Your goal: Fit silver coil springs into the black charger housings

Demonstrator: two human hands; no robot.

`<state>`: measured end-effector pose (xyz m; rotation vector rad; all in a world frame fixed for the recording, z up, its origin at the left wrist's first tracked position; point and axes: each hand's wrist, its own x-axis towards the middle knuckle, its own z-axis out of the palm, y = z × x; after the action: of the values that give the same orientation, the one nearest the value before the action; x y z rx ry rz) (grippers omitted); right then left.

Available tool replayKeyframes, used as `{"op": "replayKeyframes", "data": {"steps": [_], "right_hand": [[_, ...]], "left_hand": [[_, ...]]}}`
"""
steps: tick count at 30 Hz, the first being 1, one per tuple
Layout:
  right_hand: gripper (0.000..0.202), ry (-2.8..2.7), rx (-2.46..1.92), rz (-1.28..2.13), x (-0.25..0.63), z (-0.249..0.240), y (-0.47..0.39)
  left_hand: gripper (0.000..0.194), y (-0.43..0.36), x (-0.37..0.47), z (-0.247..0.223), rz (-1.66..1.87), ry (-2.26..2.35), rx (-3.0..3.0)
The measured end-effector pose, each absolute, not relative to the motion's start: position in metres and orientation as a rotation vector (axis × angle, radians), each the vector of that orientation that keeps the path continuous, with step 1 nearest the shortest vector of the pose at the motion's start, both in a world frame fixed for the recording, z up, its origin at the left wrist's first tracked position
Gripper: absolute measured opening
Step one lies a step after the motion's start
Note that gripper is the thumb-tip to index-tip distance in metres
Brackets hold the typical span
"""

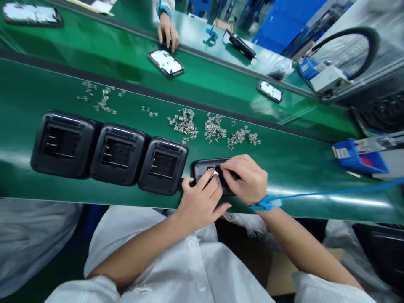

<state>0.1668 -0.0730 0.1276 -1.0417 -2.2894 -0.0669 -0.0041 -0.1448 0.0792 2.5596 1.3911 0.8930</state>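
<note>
A black plastic housing [198, 167] with a battery compartment lies on the green bench in front of me, partly covered by both hands. My left hand [202, 198] rests on its left part, fingers bent down onto it and thumb held apart. Silvery metal bits [215, 173] show at the left fingertips. Over the compartment, my right hand [248, 179] has thumb and forefinger pinched together; whatever is between them is hidden. Small metal battery contacts [214, 127] lie in loose piles beyond the hands. Left of my hands stand three similar black housings [162, 185], compartments facing up.
Behind the contacts runs a green strip [221, 90] carrying housings with white boards [166, 62]. Another person's hand [168, 31] touches one. A blue bin [361, 155] stands at right. A blue cord [328, 191] stretches right from my right wristband.
</note>
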Motion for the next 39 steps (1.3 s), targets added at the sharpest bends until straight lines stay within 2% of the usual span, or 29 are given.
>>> {"op": "replayKeyframes", "data": {"steps": [6, 8, 10, 12, 14, 18, 22, 26, 31, 35, 37, 39], "right_hand": [[0.010, -1.944, -1.010, -0.365, 0.165, 0.127, -0.038], [0.003, -1.765, -1.081, -0.239, 0.164, 0.122, -0.011], [0.007, -1.710, -1.118, 0.008, 0.160, 0.115, 0.017], [0.011, -1.894, -1.040, 0.205, 0.153, 0.107, 0.040], [0.015, -2.183, -0.878, 0.265, 0.144, 0.097, 0.056], [0.022, -2.528, -0.718, 0.067, 0.124, 0.078, 0.064], [0.023, -2.492, -0.735, -0.013, 0.121, 0.071, 0.059], [0.021, -2.115, -0.758, 0.268, 0.130, 0.069, 0.057], [0.024, -1.599, -1.009, 0.691, 0.133, 0.062, 0.057], [0.034, -1.402, -0.986, 0.950, 0.130, 0.060, 0.060], [0.038, -1.380, -0.940, 0.960, 0.131, 0.060, 0.064], [0.043, -1.360, -0.911, 0.923, 0.133, 0.059, 0.069]], "left_hand": [[0.052, -0.164, -0.008, 0.079, 0.993, 1.384, 2.714], [0.054, -0.171, -0.012, 0.080, 0.929, 1.423, 2.777], [0.053, -0.177, -0.017, 0.081, 0.848, 1.469, 2.827], [0.054, -0.181, -0.021, 0.082, 0.790, 1.509, 2.861], [0.055, -0.184, -0.025, 0.080, 0.767, 1.554, 2.875], [0.057, -0.184, -0.029, 0.073, 0.835, 1.631, 2.860], [0.055, -0.177, -0.029, 0.069, 0.955, 1.659, 2.783], [0.052, -0.169, -0.026, 0.071, 0.991, 1.646, 2.731], [0.058, -0.171, -0.029, 0.074, 0.948, 1.606, 2.713], [0.049, -0.164, -0.042, 0.099, 1.083, 1.516, 2.661], [0.037, -0.142, -0.049, 0.125, 1.151, 1.600, 2.666], [0.021, -0.102, -0.051, 0.153, 1.059, 1.742, 2.699]]}}
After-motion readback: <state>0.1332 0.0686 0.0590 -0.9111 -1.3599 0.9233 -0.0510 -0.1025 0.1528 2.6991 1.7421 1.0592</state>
